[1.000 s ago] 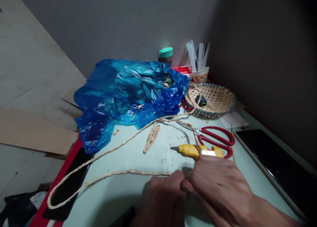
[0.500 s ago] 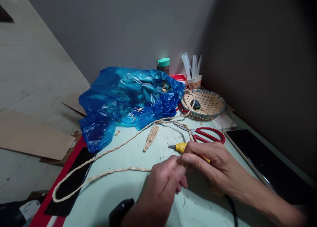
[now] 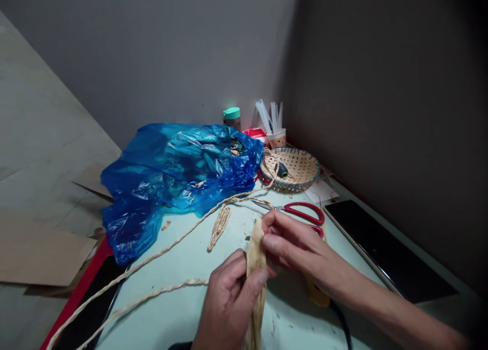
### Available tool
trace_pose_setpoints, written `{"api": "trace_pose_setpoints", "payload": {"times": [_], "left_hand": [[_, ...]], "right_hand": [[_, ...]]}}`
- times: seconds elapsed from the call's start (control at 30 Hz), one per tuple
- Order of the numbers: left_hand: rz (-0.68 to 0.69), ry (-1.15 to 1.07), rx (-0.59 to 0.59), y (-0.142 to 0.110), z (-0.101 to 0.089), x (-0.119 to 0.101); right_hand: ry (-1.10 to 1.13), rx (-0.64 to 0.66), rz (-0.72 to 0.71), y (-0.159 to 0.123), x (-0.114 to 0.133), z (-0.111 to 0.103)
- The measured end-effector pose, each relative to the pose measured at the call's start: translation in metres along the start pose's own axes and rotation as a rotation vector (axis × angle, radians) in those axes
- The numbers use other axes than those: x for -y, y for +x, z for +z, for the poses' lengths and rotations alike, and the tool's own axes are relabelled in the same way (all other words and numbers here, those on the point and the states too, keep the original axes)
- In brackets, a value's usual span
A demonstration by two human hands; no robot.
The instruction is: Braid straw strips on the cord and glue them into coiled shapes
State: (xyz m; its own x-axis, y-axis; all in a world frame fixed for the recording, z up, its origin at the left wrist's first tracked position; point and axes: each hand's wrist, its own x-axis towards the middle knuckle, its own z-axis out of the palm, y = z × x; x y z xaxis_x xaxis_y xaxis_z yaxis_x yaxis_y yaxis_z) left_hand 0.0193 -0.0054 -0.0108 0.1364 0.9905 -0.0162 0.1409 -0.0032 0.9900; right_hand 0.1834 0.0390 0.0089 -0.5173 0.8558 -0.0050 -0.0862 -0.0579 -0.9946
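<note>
A broad, pale strip of dried husk (image 3: 256, 273) stands upright between my hands. My left hand (image 3: 232, 294) is closed on it, the thumb pressed along its face. At the strip's top end, my right hand (image 3: 293, 243) pinches the edge between thumb and fingers. A twisted husk cord (image 3: 163, 291) runs from the left into my left hand; its loop goes past the bottom left and back toward the basket. Under my right forearm lies a yellow glue gun (image 3: 319, 295), mostly hidden, with a black cable. Red-handled scissors (image 3: 305, 210) lie just beyond my right hand.
A small coiled cord piece (image 3: 220, 228) lies on the pale table. Behind are a crumpled blue plastic bag (image 3: 171, 162), a woven basket (image 3: 301, 167) holding a dark thread spool (image 3: 282, 170), and a paper cup (image 3: 277, 138) of glue sticks. Dark phones or tablets (image 3: 389, 248) lie at both sides.
My hands, earlier together on the cord, now hold a wide husk strip upright, spread open. The view has shifted, so the table items appear lower and farther left.
</note>
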Motion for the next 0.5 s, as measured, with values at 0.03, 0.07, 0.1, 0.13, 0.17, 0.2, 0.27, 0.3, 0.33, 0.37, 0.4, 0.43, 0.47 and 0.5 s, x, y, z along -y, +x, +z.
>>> {"api": "trace_pose_setpoints", "payload": {"times": [0.03,0.07,0.1,0.13,0.17,0.2,0.27,0.3,0.33,0.37,0.4,0.43,0.47,0.5], "left_hand": [[-0.001,-0.004,-0.021,0.0004,0.0012,-0.0004],[-0.004,-0.009,-0.035,0.0007,0.0021,-0.0007],[-0.015,-0.031,-0.041,0.0009,0.0029,-0.0008],[-0.041,-0.074,-0.041,0.0009,0.0032,-0.0008],[-0.080,-0.140,-0.031,0.0009,0.0032,-0.0007],[-0.126,-0.216,-0.018,0.0008,0.0028,-0.0005],[-0.205,-0.340,0.006,0.0005,0.0012,-0.0002],[-0.225,-0.371,0.012,0.0004,0.0002,-0.0004],[-0.233,-0.378,0.017,0.0004,-0.0008,-0.0009],[-0.235,-0.369,0.024,0.0004,-0.0015,-0.0018],[-0.238,-0.344,0.033,0.0004,-0.0018,-0.0029],[-0.240,-0.311,0.039,0.0004,-0.0017,-0.0042],[-0.240,-0.279,0.040,0.0003,-0.0013,-0.0054],[-0.236,-0.253,0.031,0.0002,-0.0005,-0.0064]], "right_hand": [[0.013,0.026,0.000,0.0004,-0.0014,0.0003],[0.009,0.042,-0.005,0.0008,-0.0029,0.0002],[-0.005,0.051,-0.011,0.0011,-0.0046,-0.0001],[-0.017,0.052,-0.017,0.0014,-0.0061,-0.0007],[-0.012,0.045,-0.016,0.0018,-0.0075,-0.0015],[0.011,0.032,-0.011,0.0022,-0.0086,-0.0023],[0.066,0.001,0.005,0.0033,-0.0095,-0.0039],[0.083,-0.020,0.011,0.0038,-0.0093,-0.0048],[0.090,-0.044,0.011,0.0043,-0.0088,-0.0055],[0.089,-0.070,0.008,0.0047,-0.0080,-0.0063],[0.087,-0.098,0.006,0.0050,-0.0070,-0.0069],[0.086,-0.125,0.004,0.0052,-0.0061,-0.0075],[0.084,-0.149,-0.001,0.0054,-0.0052,-0.0077],[0.078,-0.164,-0.011,0.0054,-0.0047,-0.0077]]}}
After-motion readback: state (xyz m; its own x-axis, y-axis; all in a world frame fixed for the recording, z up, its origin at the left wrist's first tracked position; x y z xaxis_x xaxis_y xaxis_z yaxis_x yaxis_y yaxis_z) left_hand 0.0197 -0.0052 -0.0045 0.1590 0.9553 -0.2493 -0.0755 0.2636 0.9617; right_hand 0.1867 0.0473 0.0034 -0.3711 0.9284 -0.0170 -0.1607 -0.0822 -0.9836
